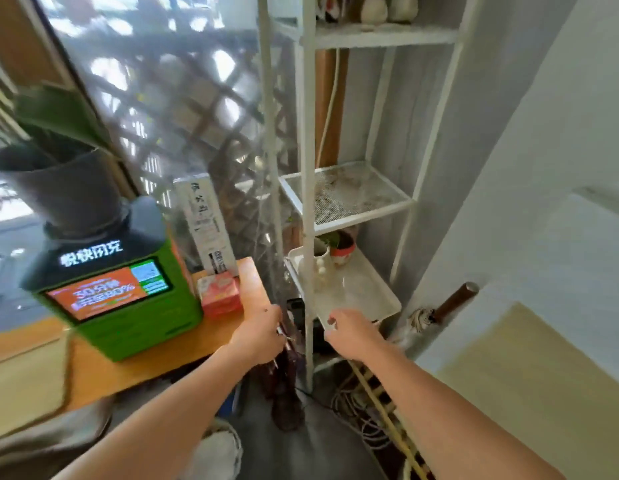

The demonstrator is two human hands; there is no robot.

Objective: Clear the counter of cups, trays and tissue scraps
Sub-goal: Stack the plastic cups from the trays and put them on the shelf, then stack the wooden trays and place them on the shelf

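Observation:
A white tray (368, 295) rests on a low level of a white metal shelf unit (308, 140). On the tray stand a white cup (319, 259) and a small red-and-white pot with a plant (342, 250). My right hand (351, 333) is at the tray's near edge, thumb on the rim and fingers curled under it. To the left of the shelf post, beside the tray's near left corner, is my left hand (261, 336). Its fingers are curled away from the camera and hidden, so I cannot see whether they hold anything.
A wooden counter (134, 368) on the left carries a green charging kiosk (121, 299), a dark plant pot (69, 192), a pink box (220, 294) and a white carton (207, 223). Cables (356, 414) and a bamboo pole (387, 420) lie on the floor under the shelf. A white wall closes the right.

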